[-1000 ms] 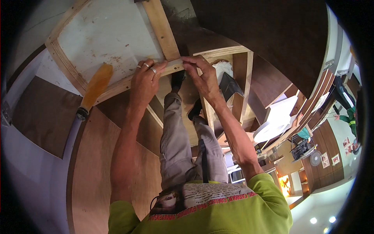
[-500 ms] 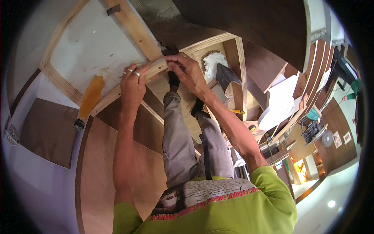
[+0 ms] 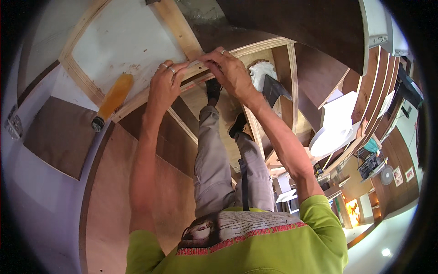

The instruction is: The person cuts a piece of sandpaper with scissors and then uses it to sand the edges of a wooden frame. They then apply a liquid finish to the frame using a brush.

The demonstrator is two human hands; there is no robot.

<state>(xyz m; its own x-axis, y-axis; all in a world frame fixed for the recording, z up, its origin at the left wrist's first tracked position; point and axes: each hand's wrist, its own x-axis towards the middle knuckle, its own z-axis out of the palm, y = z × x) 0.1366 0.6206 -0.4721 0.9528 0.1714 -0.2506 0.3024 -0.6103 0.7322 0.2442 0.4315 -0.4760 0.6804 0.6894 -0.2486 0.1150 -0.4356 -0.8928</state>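
Both hands meet at the corner of a pale wooden frame (image 3: 179, 28) backed by a white panel (image 3: 123, 41). My left hand (image 3: 165, 84), with rings on its fingers, is closed, its thumb and fingertips pinched at the near rail. My right hand (image 3: 230, 75) is closed with curled fingers just right of it. A thin pale strip (image 3: 195, 63) spans the fingertips along the rail's top edge; its exact kind is unclear, as the fingers hide its ends. Left of my left hand, an amber-orange bottle (image 3: 116, 96) with a dark end lies slanted across the frame.
Below the frame stand brown plywood cabinet panels (image 3: 118, 178) and open compartments. A white crumpled bundle (image 3: 262, 73) and a dark angled piece (image 3: 275, 90) lie in one compartment, right of my right hand. A dark board (image 3: 296, 29) overhangs the far right. A fan (image 3: 386, 175) stands farther off.
The view has shifted, so the frame, bottle and hands sit farther up and right. The right fingers, stretched toward the rail before, are now more curled, and the strip's edge shows between both hands.
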